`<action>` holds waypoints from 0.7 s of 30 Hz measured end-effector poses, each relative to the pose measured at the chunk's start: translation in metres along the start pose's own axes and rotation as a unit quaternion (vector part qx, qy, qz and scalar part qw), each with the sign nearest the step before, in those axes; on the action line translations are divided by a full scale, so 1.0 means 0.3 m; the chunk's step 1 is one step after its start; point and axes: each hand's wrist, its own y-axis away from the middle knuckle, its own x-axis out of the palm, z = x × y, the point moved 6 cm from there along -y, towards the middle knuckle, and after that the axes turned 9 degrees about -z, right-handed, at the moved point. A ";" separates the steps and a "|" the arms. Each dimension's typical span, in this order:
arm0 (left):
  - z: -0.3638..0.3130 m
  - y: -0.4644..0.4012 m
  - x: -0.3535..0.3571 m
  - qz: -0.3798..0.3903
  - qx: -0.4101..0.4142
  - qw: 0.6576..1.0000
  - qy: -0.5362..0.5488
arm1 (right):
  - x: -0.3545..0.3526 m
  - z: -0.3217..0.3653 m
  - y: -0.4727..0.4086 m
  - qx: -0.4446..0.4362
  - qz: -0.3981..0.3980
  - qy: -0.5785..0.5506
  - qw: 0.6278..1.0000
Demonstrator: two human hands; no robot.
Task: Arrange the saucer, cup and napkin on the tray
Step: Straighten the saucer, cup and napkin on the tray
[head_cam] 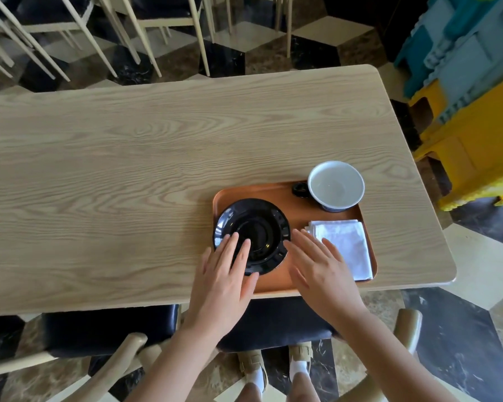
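The saucer point(251, 235), black and glossy, is lying on the left part of the copper-coloured tray point(294, 211), and its near edge is sitting under the left hand point(222, 274). That hand is spreading flat, fingers apart, over the saucer's near rim, clamping nothing; whether the fingertips are pressing down or only hovering I cannot tell. The right hand point(321, 268) is also lying open, fingers splayed, just beside the saucer's right edge and overlapping the near corner of the folded white napkin point(344, 246), holding nothing.

The tray is sitting close to the near edge of the wooden table point(128, 169), so a pull toward the body is risking sliding it over the lip; the table's rounded right corner is also near. The saucer's rim is overhanging the tray's left wall, so a push leftward could be tipping it onto the table. The right hand's sweep could be dragging the napkin out of its fold.

Farther back, the white cup point(336, 184) with its dark handle is standing upright in the tray's far right corner, and it looks likely to overhang that rim; a careless nudge there is threatening to knock it off. Left and beyond, the tabletop is offering wide open room.
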 end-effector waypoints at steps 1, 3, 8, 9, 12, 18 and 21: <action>-0.023 -0.052 -0.009 -0.018 0.012 1.000 0.000 | -0.028 -0.032 -0.033 0.013 -0.027 0.004 1.000; -0.079 -0.170 -0.012 -0.042 0.030 0.999 0.006 | -0.077 -0.113 -0.103 0.049 -0.060 0.031 0.997; -0.201 -0.446 0.049 -0.017 0.012 1.000 0.014 | -0.128 -0.332 -0.241 0.144 -0.024 0.083 0.986; -0.217 -0.483 0.072 0.001 0.003 1.000 0.017 | -0.126 -0.368 -0.256 0.165 -0.003 0.084 0.983; -0.259 -0.549 0.122 0.029 -0.010 0.999 0.010 | -0.118 -0.434 -0.281 0.197 0.037 0.075 0.977; -0.250 -0.555 0.137 0.022 -0.112 0.969 0.217 | -0.099 -0.472 -0.277 0.251 0.038 -0.072 0.964; -0.223 -0.568 0.149 0.054 -0.193 0.925 0.324 | -0.108 -0.491 -0.280 0.274 0.005 -0.136 0.952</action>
